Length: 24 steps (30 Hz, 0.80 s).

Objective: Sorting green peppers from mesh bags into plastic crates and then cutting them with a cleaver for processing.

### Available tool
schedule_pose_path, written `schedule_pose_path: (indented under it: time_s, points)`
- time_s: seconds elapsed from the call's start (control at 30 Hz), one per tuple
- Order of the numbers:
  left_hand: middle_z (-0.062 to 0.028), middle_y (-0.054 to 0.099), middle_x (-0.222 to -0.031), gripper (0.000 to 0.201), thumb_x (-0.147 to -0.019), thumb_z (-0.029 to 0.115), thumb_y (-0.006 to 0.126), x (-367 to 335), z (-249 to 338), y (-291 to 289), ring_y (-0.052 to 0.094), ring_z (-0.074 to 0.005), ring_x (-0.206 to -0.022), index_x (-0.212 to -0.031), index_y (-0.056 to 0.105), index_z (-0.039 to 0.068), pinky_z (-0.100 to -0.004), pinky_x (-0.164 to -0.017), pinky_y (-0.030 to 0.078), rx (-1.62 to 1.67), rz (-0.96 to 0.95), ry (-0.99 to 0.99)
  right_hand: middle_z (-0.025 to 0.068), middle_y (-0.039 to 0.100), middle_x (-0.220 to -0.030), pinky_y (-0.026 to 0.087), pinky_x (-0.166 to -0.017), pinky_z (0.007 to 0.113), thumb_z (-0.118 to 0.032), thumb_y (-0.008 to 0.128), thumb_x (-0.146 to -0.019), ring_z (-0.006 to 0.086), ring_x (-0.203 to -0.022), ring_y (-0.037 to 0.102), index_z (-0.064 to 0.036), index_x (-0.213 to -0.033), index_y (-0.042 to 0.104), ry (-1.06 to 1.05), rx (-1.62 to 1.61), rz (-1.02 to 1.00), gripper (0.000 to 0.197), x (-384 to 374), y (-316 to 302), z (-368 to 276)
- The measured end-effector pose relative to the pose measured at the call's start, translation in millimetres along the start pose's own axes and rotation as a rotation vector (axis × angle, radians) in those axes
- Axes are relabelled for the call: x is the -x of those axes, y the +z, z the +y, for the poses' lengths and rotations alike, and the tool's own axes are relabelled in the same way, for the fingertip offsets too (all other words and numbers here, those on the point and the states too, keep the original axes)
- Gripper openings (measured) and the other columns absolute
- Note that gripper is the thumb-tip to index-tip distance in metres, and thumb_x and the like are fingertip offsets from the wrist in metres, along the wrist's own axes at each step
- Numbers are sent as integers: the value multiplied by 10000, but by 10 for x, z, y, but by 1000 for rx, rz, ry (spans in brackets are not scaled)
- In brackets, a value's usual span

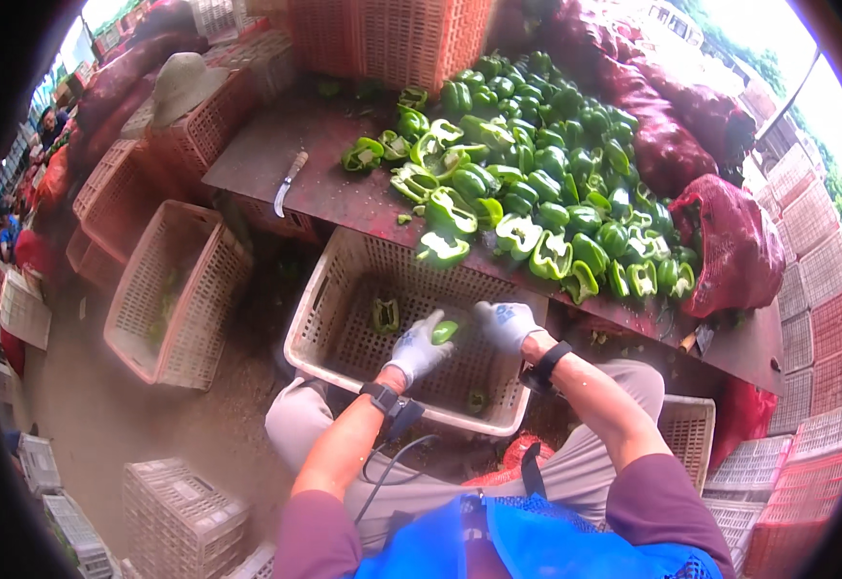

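Observation:
My left hand [418,351], in a white and grey work glove, is closed on a piece of green bell pepper [444,332] above a pale plastic crate [297,340]. Close by on the right, my gloved right hand [508,324] is curled over the same crate. It is slightly blurred, and whatever its fingers hold, if anything, is hidden. Down in the crate lie a cut pepper half [385,316] and another green piece [478,399]. On the table [257,159] beyond, a large heap of green bell peppers [546,145] spreads out, several cut open along its near and left edges.
A knife with a light handle [291,181] lies on the table's left part. Red mesh sacks [730,246] border the heap on the right. Pale crates [175,289] stand on the floor to my left, and stacked crates [807,318] line the right. Red crates [392,39] rise behind the table.

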State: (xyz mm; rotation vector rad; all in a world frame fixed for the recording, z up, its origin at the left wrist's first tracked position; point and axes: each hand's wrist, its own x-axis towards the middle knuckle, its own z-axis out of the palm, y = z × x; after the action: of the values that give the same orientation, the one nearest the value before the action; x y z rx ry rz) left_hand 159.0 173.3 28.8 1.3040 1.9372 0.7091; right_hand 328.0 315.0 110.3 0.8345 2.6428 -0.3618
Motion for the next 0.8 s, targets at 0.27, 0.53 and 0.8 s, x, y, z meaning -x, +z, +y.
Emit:
schedule_pose_path:
  time_s: [0.27, 0.53, 0.8]
  points:
    - [-193, 550, -1478, 784, -984, 488, 683, -201, -410, -35, 570, -252, -1301, -1560, 405, 34, -375, -1055, 471, 670, 140, -149, 117, 652, -938, 564, -676, 456, -110, 627, -858, 324, -716, 694, -105, -1035, 630, -188, 116, 896, 177, -818, -424, -630]
    - [-146, 590, -1360, 778, -1011, 619, 529, -157, -195, -176, 646, -265, -1058, -1540, 407, 61, -391, -868, 532, 1147, 9, -342, 89, 661, -802, 569, -569, 391, -141, 619, -865, 251, -692, 730, -92, -963, 615, -194, 373, 740, 110, -1203, -554, -534]
    - [-113, 648, -1236, 683, -999, 690, 483, -158, 57, -440, 674, -269, -1013, -1385, 538, 130, -415, -865, 570, 1752, -261, -206, 29, 603, -855, 514, -579, 355, -201, 649, -828, 192, -699, 659, -133, -1007, 588, -567, 323, 826, 201, -358, -410, -411]
